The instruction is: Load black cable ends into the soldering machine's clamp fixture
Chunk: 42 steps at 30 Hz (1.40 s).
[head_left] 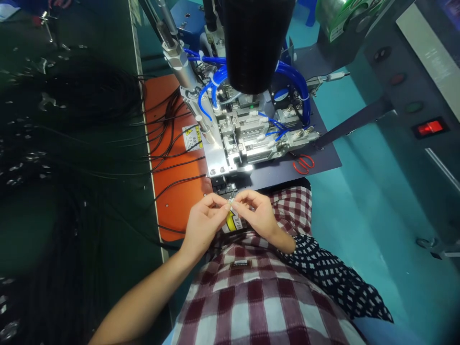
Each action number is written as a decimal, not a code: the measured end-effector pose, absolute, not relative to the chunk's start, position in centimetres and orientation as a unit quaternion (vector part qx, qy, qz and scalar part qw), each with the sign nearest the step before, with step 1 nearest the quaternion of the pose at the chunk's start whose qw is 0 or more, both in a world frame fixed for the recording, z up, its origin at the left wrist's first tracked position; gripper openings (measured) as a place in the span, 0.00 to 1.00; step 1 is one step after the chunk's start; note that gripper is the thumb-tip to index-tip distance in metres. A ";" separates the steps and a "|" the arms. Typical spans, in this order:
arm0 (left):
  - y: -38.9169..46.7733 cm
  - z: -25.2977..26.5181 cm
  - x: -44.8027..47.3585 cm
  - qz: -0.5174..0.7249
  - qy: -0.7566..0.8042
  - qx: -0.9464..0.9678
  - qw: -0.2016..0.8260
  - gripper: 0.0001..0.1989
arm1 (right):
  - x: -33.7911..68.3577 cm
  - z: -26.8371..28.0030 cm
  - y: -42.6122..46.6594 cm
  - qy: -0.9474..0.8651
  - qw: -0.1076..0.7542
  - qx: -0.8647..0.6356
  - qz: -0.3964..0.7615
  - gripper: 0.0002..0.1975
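Observation:
My left hand (206,218) and my right hand (256,213) meet fingertip to fingertip at the front edge of a metal machine (247,139). Both are pinched closed, thumb against index finger. Between the fingertips shows a tiny pale piece (230,205), too small to name. Just below them lies a yellow and white label (233,221), partly covered by my hands. A small dark fixture (224,186) of the machine sits right beyond my fingers. Black cables (176,181) run in from the left across an orange plate (172,206) towards the machine.
Red-handled scissors (304,164) lie on the dark base plate at right. Overhead hangs a black cylinder (257,48), with blue air tubes (304,91) around it. A green-labelled spool (341,19) is at upper right, above a panel with a red switch (430,127). Coiled black cables (97,96) cover the left bench.

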<state>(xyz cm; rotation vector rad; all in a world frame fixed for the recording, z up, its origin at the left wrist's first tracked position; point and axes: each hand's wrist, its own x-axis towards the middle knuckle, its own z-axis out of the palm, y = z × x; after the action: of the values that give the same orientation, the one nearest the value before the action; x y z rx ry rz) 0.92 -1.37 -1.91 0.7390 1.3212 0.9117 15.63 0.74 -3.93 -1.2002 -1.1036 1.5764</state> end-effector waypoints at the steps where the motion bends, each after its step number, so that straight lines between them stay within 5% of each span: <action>1: -1.4 -1.9 0.9 0.398 0.579 0.326 0.633 0.11 | 15.6 -3.9 0.7 -0.442 0.423 -0.480 0.628 0.07; 42: -1.6 -2.2 1.1 0.398 0.583 0.354 0.614 0.12 | 15.2 -3.6 0.7 -0.428 0.420 -0.494 0.629 0.06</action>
<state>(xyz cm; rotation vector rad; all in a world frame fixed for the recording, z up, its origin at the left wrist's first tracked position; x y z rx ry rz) 1.07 -1.62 -2.24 0.8171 1.3432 0.9179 15.18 0.68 -3.59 -1.2390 -1.0737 1.5776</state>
